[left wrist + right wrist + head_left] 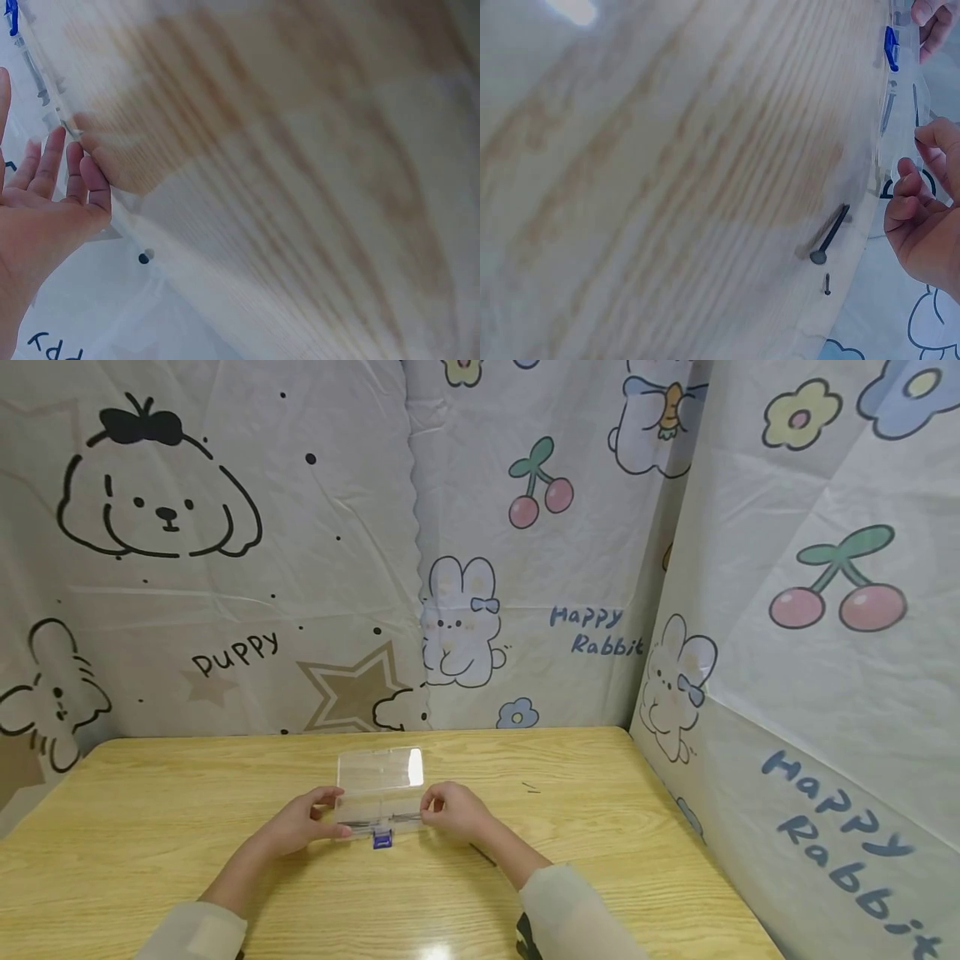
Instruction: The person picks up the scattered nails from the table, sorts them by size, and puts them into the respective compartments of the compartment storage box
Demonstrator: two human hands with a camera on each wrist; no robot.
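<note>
A clear plastic box (pixel 381 803) with its lid (pixel 378 770) raised stands on the table. Dark nails (pixel 360 824) lie along its front part, and a blue latch (pixel 382 839) hangs at the front. My left hand (pixel 309 817) holds the box's left end, thumb at the front corner and fingers farther back. At the right end, my right hand (pixel 454 810) has thumb and forefinger together over the box. In the right wrist view a thin dark nail (pixel 916 101) extends from those fingertips. The other fingers of that hand (pixel 930 225) are curled.
A large nail (pixel 830 234) lies on the wooden table (pixel 187 793), close to my right forearm. Farther right are small nails (pixel 531 789). Printed cloth (pixel 337 568) hangs behind the table and along its right side.
</note>
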